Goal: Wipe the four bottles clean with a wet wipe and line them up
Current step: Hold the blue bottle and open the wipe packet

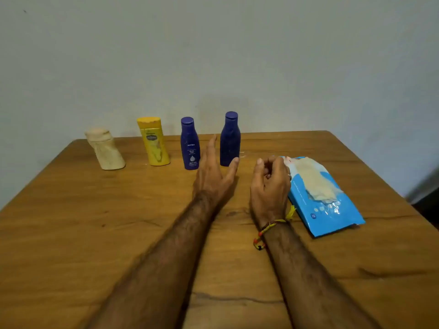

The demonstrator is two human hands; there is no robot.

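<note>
Both bare forearms are reaching forward side by side, the left hand [212, 174] stretching out with straight fingers and thumb spread, the right hand [269, 184] hanging loosely curled, holding nothing.

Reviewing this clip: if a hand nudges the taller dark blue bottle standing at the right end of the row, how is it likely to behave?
The taller dark blue bottle stands upright, tall for its footprint, so a push near the cap would probably tip it. Its body looks like smooth rigid plastic: likely stiff, perhaps slippery once wet. If it toppled, its rounded body might roll on the table.
</note>
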